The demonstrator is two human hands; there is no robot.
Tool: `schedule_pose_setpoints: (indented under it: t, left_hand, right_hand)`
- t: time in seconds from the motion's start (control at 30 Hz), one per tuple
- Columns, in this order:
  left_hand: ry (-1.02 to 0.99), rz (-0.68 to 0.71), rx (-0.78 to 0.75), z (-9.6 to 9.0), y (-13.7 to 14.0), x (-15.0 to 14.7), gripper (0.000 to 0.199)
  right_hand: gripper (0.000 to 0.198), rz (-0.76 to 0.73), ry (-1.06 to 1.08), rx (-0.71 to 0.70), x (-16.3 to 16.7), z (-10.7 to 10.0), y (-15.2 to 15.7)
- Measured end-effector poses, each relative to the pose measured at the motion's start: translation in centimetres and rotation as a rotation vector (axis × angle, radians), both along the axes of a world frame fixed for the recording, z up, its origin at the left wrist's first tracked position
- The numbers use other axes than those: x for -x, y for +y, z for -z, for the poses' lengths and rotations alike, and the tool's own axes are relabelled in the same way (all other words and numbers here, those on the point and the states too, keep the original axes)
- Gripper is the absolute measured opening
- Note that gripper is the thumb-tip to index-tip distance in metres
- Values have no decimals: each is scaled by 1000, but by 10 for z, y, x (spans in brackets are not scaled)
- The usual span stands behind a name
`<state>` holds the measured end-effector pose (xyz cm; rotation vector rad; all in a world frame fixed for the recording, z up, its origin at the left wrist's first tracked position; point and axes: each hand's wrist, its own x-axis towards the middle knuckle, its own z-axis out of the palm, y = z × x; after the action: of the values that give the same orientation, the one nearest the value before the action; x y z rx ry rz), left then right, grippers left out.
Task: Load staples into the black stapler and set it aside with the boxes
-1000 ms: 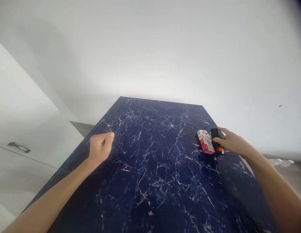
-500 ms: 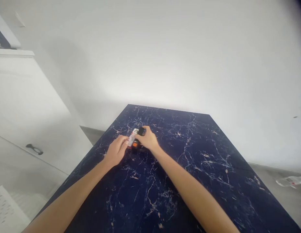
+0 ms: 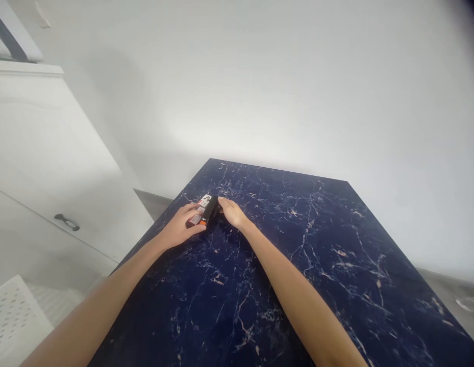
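Observation:
A small black box (image 3: pixel 210 206) with a white-and-red printed label and an orange patch lies on the dark blue marbled table, left of its middle. My left hand (image 3: pixel 179 225) grips it from the left, fingers over the printed top and thumb along the near end. Against the box's right side, my right hand (image 3: pixel 231 211) presses with its fingers together, holding it from there. The fingertips of my right hand are partly hidden behind the box.
The table (image 3: pixel 298 255) stands against a white wall (image 3: pixel 278 92). To the left is a white cabinet (image 3: pixel 49 148) with a dark handle (image 3: pixel 67 223). A white perforated object (image 3: pixel 15 316) sits low at the left. Clear plastic (image 3: pixel 470 304) lies beyond the table's right edge.
The box now shows its printed top more fully. My left fingers have moved over it, while my right hand has slid from its top to its right side. The view has shifted slightly.

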<state>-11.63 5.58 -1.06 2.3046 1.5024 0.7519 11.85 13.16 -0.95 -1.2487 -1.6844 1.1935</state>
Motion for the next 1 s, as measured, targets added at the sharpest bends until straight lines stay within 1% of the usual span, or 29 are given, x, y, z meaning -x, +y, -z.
schedule_pose_setpoints:
  t: [0.13, 0.2, 0.3, 0.33, 0.4, 0.47, 0.53, 0.57, 0.67, 0.73, 0.83, 0.93, 1.0]
  left_hand:
    - [8, 2, 42, -2, 0, 0, 50]
    - [14, -7, 6, -3, -2, -1, 48]
    - [52, -30, -149, -4, -7, -9, 47]
    - [67, -36, -215, -4, -9, -12, 44]
    - [75, -52, -327, -3, -11, -18, 33]
    - [50, -78, -385, -1, -12, -22, 22]
    - [28, -85, -382, 0, -11, -24, 20]
    - [25, -81, -370, 0, -11, -24, 21]
    - [39, -72, -332, -2, -11, -24, 22]
    - [45, -70, -319, -3, -11, -24, 23]
    - [32, -64, -302, -4, -12, -24, 24]
    - [26, -57, -284, -4, -11, -23, 25]
    - [40, -55, -271, -3, -10, -22, 25]
  right_hand:
    - [54, 12, 65, 29, -9, 6, 11]
    - [46, 40, 62, 23, -18, 10, 18]
    - [24, 80, 0, -14, -32, 17, 22]
    - [22, 90, -31, -31, -37, 18, 23]
    - [24, 111, -103, -74, -46, 17, 22]
    - [26, 128, -188, -135, -57, 11, 20]
    - [27, 109, -278, -213, -66, 0, 16]
    - [28, 71, -321, -254, -70, -6, 13]
    - [33, -105, -441, -366, -72, -20, 6]
    - [34, -179, -518, -415, -69, -24, 2]
    - [31, -202, -619, -441, -69, -29, 3]
    - [25, -202, -684, -429, -81, -36, 7]
    - [29, -207, -692, -433, -91, -41, 8]
